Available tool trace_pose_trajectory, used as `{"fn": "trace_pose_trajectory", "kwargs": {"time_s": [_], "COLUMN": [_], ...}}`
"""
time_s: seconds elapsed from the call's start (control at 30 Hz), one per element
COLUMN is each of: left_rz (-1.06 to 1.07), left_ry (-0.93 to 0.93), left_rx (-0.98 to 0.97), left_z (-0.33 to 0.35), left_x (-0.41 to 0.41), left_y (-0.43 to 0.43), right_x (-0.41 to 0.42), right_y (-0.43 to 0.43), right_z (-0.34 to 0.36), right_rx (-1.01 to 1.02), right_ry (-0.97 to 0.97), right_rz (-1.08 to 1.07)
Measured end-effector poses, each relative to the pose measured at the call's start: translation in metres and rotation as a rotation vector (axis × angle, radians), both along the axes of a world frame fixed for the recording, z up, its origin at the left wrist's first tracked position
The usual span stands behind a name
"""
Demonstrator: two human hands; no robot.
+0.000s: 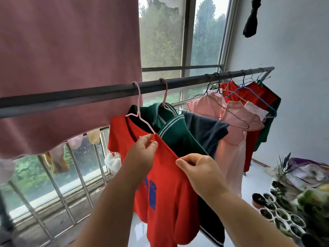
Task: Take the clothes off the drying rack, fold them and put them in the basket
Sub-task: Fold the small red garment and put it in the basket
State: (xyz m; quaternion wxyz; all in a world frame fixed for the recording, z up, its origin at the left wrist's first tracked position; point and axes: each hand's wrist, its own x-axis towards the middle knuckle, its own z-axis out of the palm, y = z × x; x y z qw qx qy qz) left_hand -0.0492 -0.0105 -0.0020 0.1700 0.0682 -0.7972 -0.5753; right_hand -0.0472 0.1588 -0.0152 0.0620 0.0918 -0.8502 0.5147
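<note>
the big mauve cloth (67,68) drapes over the near left end of the drying rack bar (178,84), and pink shirts (236,122) crowd toward its far right end. the red t-shirt (165,193) hangs from the bar in the middle of the view, just in front of a green striped shirt (176,138).

i judge the red t-shirt light, soft and floppy, so it will sag wherever it is not held. the shoulder line looks like the place to take it, since from there the cloth can slide off the wire.

my left hand (142,154) pinches that shoulder close to the collar, thumb and fingers together on the cloth. my right hand (201,172) pinches the outer end of the same shoulder. the thin pink hanger (139,102) inside the collar hooks over the bar above. the basket is not in view.
</note>
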Motion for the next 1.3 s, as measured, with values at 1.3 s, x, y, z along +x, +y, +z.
{"fn": "trace_pose_trajectory", "kwargs": {"time_s": [1.3], "left_rz": [0.039], "left_ry": [0.121], "left_rx": [0.852], "left_z": [0.053], "left_x": [-0.032], "left_y": [0.064], "right_x": [0.011], "right_y": [0.136], "right_z": [-0.008], "right_rx": [-0.294], "right_ry": [-0.304], "right_rz": [0.012]}}
